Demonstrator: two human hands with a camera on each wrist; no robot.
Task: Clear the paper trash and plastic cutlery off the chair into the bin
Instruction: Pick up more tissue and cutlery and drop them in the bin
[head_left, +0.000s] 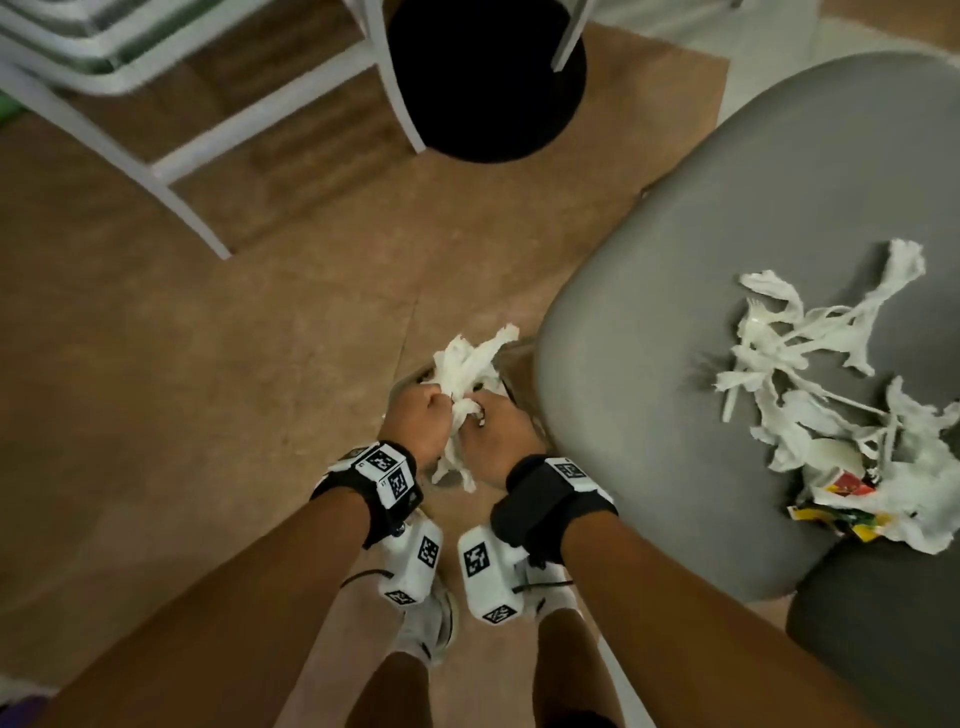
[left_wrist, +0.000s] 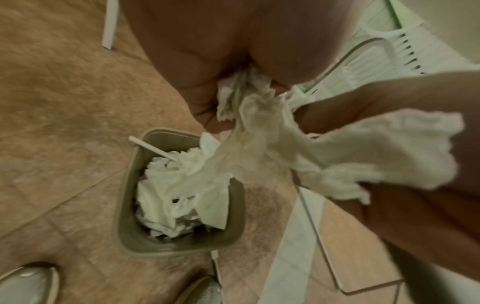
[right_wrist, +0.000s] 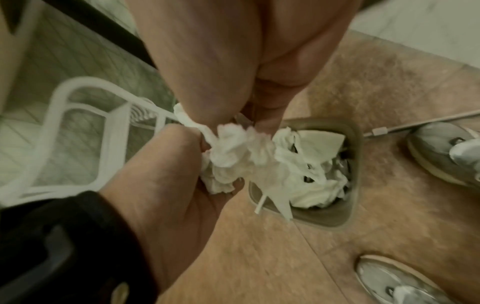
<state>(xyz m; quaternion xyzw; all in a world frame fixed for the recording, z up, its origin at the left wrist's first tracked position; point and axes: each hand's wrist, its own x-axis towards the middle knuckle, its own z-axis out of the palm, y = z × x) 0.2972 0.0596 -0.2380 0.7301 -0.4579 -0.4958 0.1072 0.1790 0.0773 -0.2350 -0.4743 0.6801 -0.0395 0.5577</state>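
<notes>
— Our shoes (head_left: 426, 618) stand on the brown floor, right by the bin (left_wrist: 179, 244). Why so close?
— So we can drop things straight down into it.
— What are we holding?
— Our left hand (head_left: 415, 421) and right hand (head_left: 498, 441) are both squeezed tight on one wad of paper tissue (head_left: 470, 364), right over the bin. Two hands keep loose bits from falling out, we think.
— Is the bin full?
— It has lots of paper, and a white stick (left_wrist: 153, 149) pokes out.
— Are we done?
— No. More torn paper (head_left: 810, 343), a plastic fork (head_left: 748, 379) and colored wrappers (head_left: 847, 493) lie farther off on the gray chair seat (head_left: 727, 218).
</notes>
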